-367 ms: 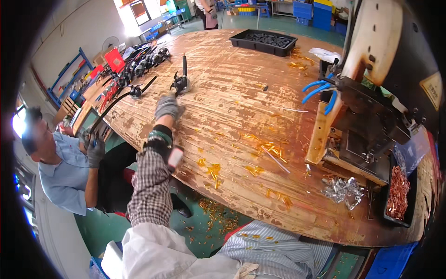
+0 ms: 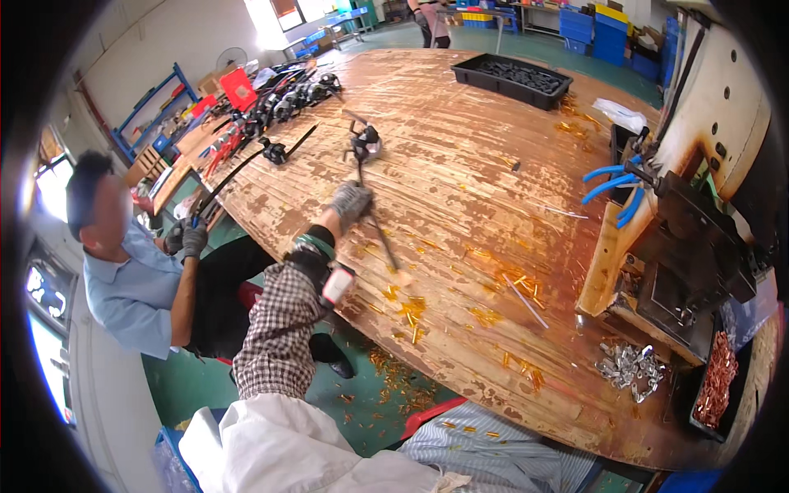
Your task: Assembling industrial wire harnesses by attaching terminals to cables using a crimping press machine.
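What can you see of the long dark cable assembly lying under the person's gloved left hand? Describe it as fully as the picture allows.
The cable assembly is a thin dark line with a bulky black and metal fitting at its far end. It lies flat on the worn wooden table, running from that fitting toward the near edge, among scattered brass-coloured bits. The grey-gloved left hand rests on its middle stretch. Whether the fingers close around it cannot be told. Similar assemblies lie further left.

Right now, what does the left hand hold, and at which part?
The gloved left hand grips a long thin rod with a black fitting at its far end. The hold is near the rod's middle. The right hand is not in view.
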Motion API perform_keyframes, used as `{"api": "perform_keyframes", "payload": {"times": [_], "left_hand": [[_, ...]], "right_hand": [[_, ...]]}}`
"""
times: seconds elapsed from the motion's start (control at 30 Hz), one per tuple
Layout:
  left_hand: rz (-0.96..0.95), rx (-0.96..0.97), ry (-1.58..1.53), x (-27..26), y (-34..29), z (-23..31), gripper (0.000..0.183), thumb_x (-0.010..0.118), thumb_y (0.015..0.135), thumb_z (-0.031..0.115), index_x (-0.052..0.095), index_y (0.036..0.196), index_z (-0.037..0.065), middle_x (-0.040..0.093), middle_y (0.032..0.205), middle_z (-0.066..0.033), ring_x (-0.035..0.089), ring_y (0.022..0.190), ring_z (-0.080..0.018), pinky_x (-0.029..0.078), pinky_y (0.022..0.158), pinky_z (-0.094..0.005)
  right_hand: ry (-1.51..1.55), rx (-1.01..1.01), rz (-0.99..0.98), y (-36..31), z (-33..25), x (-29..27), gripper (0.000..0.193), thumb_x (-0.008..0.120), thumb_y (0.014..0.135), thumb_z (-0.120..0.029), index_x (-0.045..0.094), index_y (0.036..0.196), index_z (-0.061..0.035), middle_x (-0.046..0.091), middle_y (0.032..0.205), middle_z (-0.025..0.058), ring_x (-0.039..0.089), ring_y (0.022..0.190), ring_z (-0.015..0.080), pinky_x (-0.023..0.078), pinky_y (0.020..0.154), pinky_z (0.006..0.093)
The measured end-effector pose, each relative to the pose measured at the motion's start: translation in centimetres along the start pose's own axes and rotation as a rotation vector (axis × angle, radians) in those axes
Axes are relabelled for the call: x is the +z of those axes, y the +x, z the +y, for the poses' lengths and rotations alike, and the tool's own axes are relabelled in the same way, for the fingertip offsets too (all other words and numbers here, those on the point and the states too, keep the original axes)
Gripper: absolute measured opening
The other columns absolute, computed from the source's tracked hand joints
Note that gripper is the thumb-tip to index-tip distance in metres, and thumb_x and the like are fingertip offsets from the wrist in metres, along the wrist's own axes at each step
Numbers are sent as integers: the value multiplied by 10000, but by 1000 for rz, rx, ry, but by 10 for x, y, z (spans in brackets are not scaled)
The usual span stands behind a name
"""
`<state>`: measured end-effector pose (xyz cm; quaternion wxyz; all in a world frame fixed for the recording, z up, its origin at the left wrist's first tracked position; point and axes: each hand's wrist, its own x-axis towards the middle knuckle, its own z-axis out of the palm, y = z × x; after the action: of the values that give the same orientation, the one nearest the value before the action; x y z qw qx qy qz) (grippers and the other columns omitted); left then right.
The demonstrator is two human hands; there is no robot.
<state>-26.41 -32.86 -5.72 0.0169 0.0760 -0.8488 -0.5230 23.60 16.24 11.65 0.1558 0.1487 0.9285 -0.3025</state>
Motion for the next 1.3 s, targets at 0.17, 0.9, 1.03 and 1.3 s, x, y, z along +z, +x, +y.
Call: {"api": "perform_keyframes", "payload": {"times": [0.17, 0.9, 1.03, 1.3], "left_hand": [[-115, -104, -756, 74, -104, 53, 141, 519, 826, 149, 535, 730, 47, 526, 582, -47, 474, 418, -132, 396, 374, -237], [75, 1095, 585, 155, -211, 160, 338, 706, 714, 232, 571, 989, 89, 565, 998, -122, 547, 936, -278, 463, 767, -339], [-307, 590, 695, 176, -150, 182, 534, 672, 742, 372, 516, 1148, 61, 575, 1088, -148, 564, 986, -256, 451, 803, -357], [-720, 377, 530, 202, -147, 185, 568, 659, 694, 10, 423, 1210, 27, 592, 824, -29, 568, 724, -99, 472, 609, -241]], "right_hand": [[-8, -237, 13, 71, -13, 28, 384, 513, 853, -334, 559, 1060, -14, 578, 1002, 139, 536, 944, 271, 392, 861, 362], [20, -232, 493, 110, 13, 113, 278, 536, 843, -241, 609, 932, 12, 610, 755, 190, 598, 667, 324, 471, 620, 395], [35, -246, 511, 105, 21, 115, 263, 558, 831, -260, 616, 934, -25, 610, 711, 163, 595, 640, 313, 469, 603, 390], [-27, -269, 521, 99, 37, 125, 286, 525, 846, -304, 586, 935, -39, 600, 710, 124, 583, 624, 275, 452, 549, 379]]}}
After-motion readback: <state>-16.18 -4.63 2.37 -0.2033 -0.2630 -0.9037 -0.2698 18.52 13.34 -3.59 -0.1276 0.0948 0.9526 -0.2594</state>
